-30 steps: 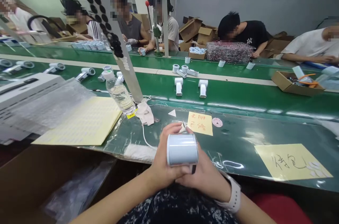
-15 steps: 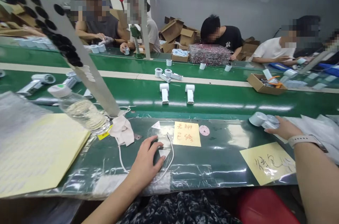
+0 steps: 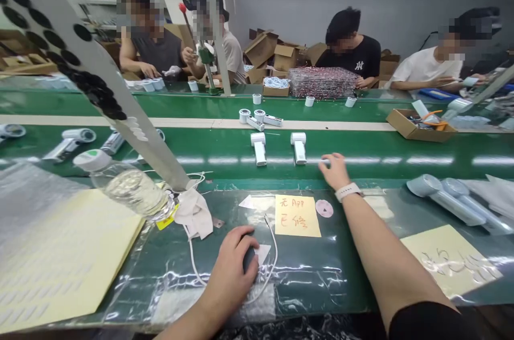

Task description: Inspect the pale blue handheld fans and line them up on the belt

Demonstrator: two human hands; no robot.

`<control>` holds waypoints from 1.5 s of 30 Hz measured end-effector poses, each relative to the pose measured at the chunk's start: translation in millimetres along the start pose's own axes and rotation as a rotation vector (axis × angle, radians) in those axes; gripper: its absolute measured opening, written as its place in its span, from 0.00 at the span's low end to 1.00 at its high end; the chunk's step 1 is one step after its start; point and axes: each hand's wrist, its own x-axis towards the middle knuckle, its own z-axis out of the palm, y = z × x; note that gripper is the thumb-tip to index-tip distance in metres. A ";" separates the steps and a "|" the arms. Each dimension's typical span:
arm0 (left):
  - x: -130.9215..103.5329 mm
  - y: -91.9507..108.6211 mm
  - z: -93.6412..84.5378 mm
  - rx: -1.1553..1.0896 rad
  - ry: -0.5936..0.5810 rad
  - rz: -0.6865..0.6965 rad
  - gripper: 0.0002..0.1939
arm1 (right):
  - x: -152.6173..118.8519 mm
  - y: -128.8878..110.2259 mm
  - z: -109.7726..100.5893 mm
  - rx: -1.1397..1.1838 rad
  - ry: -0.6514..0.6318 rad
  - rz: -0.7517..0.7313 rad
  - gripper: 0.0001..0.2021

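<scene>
Belt (image 3: pixel 361 150): green, crossing the view and cut off at both sides.
Table (image 3: pixel 313 286): dark green under wrinkled clear film; glare whitens patches.
Post (image 3: pixel 120 93): slanted, dotted with black discs, hiding parts of the gadgets behind it.
Yellow sheets (image 3: pixel 60 254): stacked at left, cut off; their rows of pale marks are too faint to read.
Bottle (image 3: pixel 132 187): clear, green-topped, tilted beside the post.
Black shirt (image 3: pixel 353 59): on a person across the belt, "NY" on the chest.
Left hand (image 3: pixel 235 262): palm down on the table, fingers loosely spread and curled; its underside is hidden.
Right hand (image 3: pixel 335 170): over the belt's near side, thumb and forefinger apart, other fingers bent.
Pair of white gadgets (image 3: pixel 278 150): on the belt, left of the right hand, apart from it.
Wrapped gadgets (image 3: pixel 453 203): on the table at right, under hazy plastic.
Large note (image 3: pixel 450 262): yellow, handwriting blurred.
Small note (image 3: pixel 297 216): yellow, reads "无 APP 已修".
Cable (image 3: pixel 275 254): white, partly hidden by the left hand.
</scene>
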 end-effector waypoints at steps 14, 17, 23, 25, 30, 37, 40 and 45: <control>0.6 2.9 -4.7 -0.251 0.005 -0.127 0.07 | -36.8 -176.1 63.9 0.054 -0.203 -0.078 0.19; 1.0 3.7 -10.7 -0.287 -0.013 -0.122 0.06 | -45.2 -164.4 56.4 0.116 -0.201 -0.100 0.18; -39.0 -36.7 -70.4 -0.212 0.053 -0.036 0.07 | -57.0 -121.4 28.1 0.355 -0.185 -0.142 0.16; -56.2 -54.7 -92.3 -0.167 0.127 -0.067 0.09 | -69.5 -105.5 19.1 0.454 -0.196 -0.175 0.15; -42.2 -53.6 -96.2 -0.282 -0.002 -0.044 0.13 | -119.8 -97.7 -6.6 0.660 -0.259 -0.269 0.19; 30.2 16.1 -20.8 -1.592 0.217 -0.358 0.35 | -189.5 -118.3 -60.6 0.676 -0.424 -0.638 0.26; 31.4 19.6 -9.7 -1.723 0.233 -0.401 0.30 | -199.8 -109.3 -78.6 0.597 -0.484 -0.708 0.23; 22.4 8.4 -17.1 -1.698 0.098 -0.411 0.29 | -190.6 -101.0 -75.3 0.674 -0.607 -0.628 0.15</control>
